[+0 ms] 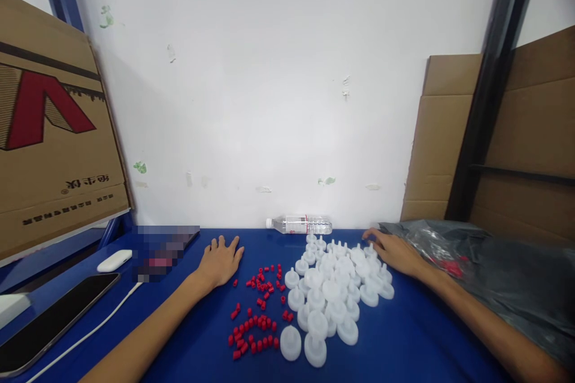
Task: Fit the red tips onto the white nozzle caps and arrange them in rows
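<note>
My left hand [221, 260] lies flat on the blue table, fingers spread and holding nothing. Just right of it, many small red caps [263, 323] are scattered, some in rough rows. A heap of translucent white plastic nozzle lids [335, 290], disc-shaped with a narrow spout, covers the middle of the table. At the heap's far right edge rests my right hand [395, 251], palm down with its fingers apart; nothing shows in its grasp. Whether its fingertips touch the nearest lids I cannot tell.
A clear plastic bottle [303, 225] lies against the wall. Left are a phone [54, 317], a white case [114, 261], a cable [90, 335] and a cardboard box [54, 131]. Grey plastic bags [507, 275] bunch up on the right, near cardboard sheets [440, 143].
</note>
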Available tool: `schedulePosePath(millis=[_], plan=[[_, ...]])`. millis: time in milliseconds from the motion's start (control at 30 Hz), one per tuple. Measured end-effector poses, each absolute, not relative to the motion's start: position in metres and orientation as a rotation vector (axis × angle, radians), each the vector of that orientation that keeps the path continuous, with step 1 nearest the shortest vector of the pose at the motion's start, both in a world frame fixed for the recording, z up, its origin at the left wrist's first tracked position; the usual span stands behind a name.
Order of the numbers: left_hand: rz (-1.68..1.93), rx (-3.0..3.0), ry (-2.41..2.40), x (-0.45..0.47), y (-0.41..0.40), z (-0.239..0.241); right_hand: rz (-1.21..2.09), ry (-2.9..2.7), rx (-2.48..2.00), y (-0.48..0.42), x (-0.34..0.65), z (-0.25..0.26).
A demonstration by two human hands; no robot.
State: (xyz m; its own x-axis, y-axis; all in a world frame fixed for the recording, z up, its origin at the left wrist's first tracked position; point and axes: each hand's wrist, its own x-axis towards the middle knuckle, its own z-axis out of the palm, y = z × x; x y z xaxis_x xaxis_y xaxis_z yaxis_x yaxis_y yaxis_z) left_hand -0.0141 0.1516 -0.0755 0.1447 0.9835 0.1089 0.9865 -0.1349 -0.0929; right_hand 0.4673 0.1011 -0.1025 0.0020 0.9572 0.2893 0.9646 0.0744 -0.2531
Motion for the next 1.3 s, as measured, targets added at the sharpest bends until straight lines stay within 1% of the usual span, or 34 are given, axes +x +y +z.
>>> schedulePosePath(millis=[1300], plan=[[-0.036, -2.272, -1.932, -0.0147, 0.1524, -0.0762, -0.041, -2.000, -1.919, 0.0979, 0.4637, -0.0976]])
